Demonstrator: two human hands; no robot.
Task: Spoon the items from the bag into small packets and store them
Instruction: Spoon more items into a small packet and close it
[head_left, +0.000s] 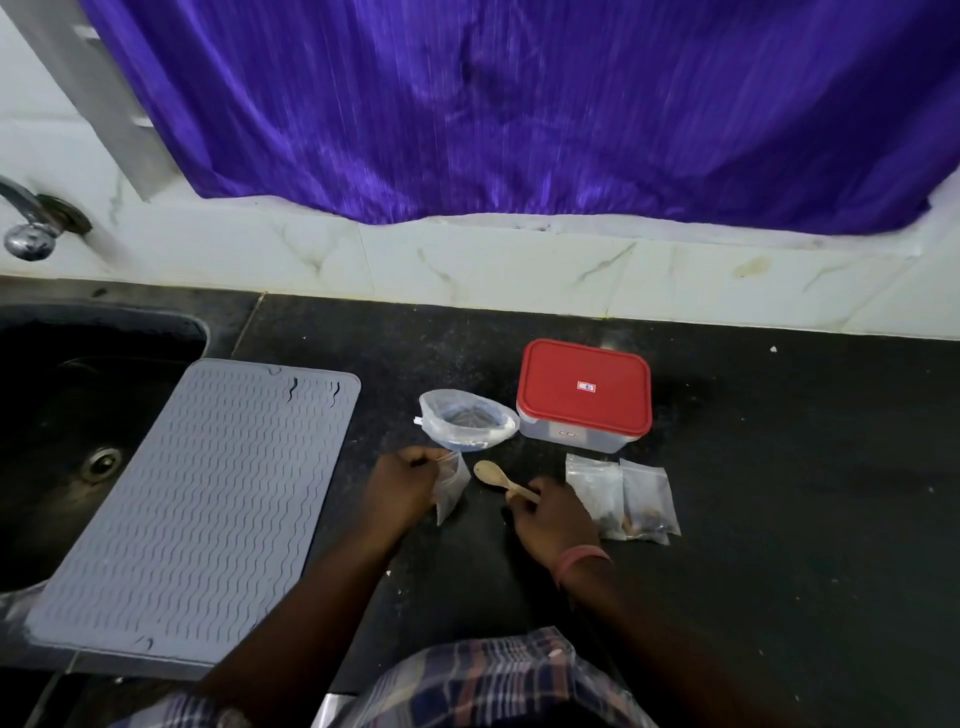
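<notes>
Head view of a dark tabletop (753, 467) during packet filling. At centre frame the left hand (402, 488) pinches the top of a small clear packet (449, 491) with curled fingers, apparently to keep its mouth raised and reachable; whether the packet holds anything yet cannot be told. Just right of it, the right hand (553, 519) grips the handle of a wooden spoon (501, 479), whose bowl points toward the upper left and looks empty, aimed at the open bag (467, 421) lying directly above both hands. The bag's rim is rolled wide, presumably for easy scooping; its contents are dim. Two filled packets (621, 496) lie side by side to the right of the right hand, touching each other, probably set aside for storing. Above them stands a clear box with a red lid (584, 389), closed, so it would need opening before packets go in. A grey ridged mat (208, 499) covers the left of the frame, partly overhanging a dark sink (78, 395); nothing lies between spoon and bag.
</notes>
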